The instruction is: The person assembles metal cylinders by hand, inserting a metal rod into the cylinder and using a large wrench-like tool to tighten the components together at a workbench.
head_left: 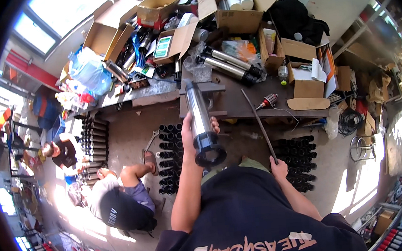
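My left hand (189, 133) is wrapped round a shiny metal cylinder (198, 109) with a black flanged end. Its black end points down toward me, and the upper end lies over the bench edge beside a grey metal fixture (216, 98), perhaps a vise; contact between them cannot be made out. In my right hand (278, 169), closed round its lower end, is a long dark rod (260, 125). The rod slants up and leftward, its far tip over the bench. Two similar metal cylinders (229, 62) with black ends lie on the bench ahead.
A cluttered bench (276, 111) holds open cardboard boxes (242, 19), a plastic bag (88, 71) and a red-and-silver tool (269, 101). Black tubular parts stand in rows on the floor at left (168, 159) and right (297, 157). Two people (121, 199) (65, 154) work at left.
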The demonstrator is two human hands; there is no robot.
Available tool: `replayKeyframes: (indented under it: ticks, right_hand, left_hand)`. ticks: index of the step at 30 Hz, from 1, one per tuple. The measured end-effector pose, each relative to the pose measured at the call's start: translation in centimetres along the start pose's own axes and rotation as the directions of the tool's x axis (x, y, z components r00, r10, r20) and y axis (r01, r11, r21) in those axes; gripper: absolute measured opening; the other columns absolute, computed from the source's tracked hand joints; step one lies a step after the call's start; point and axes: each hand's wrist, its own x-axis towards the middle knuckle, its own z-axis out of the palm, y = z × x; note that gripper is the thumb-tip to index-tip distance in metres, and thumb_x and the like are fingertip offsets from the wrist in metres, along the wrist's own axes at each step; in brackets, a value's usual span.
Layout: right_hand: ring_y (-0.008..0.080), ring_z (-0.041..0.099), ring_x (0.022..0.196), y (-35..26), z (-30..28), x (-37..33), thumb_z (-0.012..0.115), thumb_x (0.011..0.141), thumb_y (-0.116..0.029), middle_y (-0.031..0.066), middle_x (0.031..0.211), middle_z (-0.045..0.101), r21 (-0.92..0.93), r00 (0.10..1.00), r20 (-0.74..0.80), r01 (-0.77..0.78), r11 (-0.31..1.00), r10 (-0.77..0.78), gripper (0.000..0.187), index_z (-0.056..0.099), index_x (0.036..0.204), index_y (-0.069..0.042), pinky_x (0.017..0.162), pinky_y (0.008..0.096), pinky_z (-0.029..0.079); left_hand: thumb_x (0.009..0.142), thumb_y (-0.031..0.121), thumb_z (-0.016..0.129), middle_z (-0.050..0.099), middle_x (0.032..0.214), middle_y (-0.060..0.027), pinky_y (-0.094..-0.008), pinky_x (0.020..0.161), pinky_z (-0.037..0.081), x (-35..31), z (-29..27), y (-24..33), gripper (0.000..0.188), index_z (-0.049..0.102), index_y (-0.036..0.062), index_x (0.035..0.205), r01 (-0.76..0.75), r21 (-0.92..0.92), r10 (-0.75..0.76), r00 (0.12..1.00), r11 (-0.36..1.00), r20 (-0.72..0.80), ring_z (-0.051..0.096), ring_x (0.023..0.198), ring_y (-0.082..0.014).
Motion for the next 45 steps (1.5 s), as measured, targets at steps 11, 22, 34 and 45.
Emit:
replayKeyframes:
  ticks: [11,22,34,45]
  right_hand:
    - [0.0141,0.035,0.047,-5.9,-8.9,0.6,0.072,0.09,-0.027,0.0095,0.051,0.037,0.271,0.867,0.011,0.477,0.836,-0.498,0.044,0.052,0.063,0.002,0.047,0.0348,0.03]
    - [0.0168,0.048,0.049,-19.8,-20.5,19.9,0.076,0.084,-0.036,0.0109,0.053,0.051,-0.021,0.552,0.181,0.829,0.558,-0.814,0.035,0.07,0.073,-0.003,0.05,0.0351,0.04]
    - [0.0402,0.066,0.078,-35.6,-24.3,26.1,0.073,0.08,-0.036,0.0197,0.079,0.068,-0.485,0.474,0.052,0.781,0.393,-0.879,0.028,0.074,0.08,-0.008,0.071,0.0487,0.053]
    - [0.0401,0.067,0.08,-36.1,-23.3,25.3,0.067,0.083,-0.029,0.0199,0.081,0.069,-0.569,0.513,-0.21,0.629,0.53,-0.833,0.019,0.078,0.083,-0.013,0.076,0.0476,0.055]
  left_hand:
    - [0.089,0.04,0.066,0.062,0.106,-0.0159,-0.0379,0.084,0.059,3.9,1.6,0.9,0.049,0.058,-0.0017,0.113,-0.04,-0.519,-0.023,0.993,0.854,-0.114,0.063,0.096,-0.0269]
    - [0.084,0.043,0.07,0.057,0.102,-0.018,-0.0364,0.071,0.064,12.2,6.0,9.0,0.043,0.063,0.0045,0.101,0.015,-0.333,-0.147,0.915,0.943,-0.375,0.061,0.091,-0.0355]
    - [0.08,0.033,0.073,0.063,0.102,-0.0148,-0.0404,0.074,0.062,10.2,10.4,7.4,0.035,0.068,0.002,0.096,-0.223,-0.524,-0.18,0.771,0.822,-0.611,0.065,0.094,-0.0293]
    - [0.067,0.016,0.088,0.047,0.131,-0.0239,-0.0435,0.067,0.065,9.0,12.5,8.4,0.064,0.055,-0.0068,0.117,-0.37,-0.714,-0.44,0.593,0.595,-0.674,0.063,0.105,-0.0344]
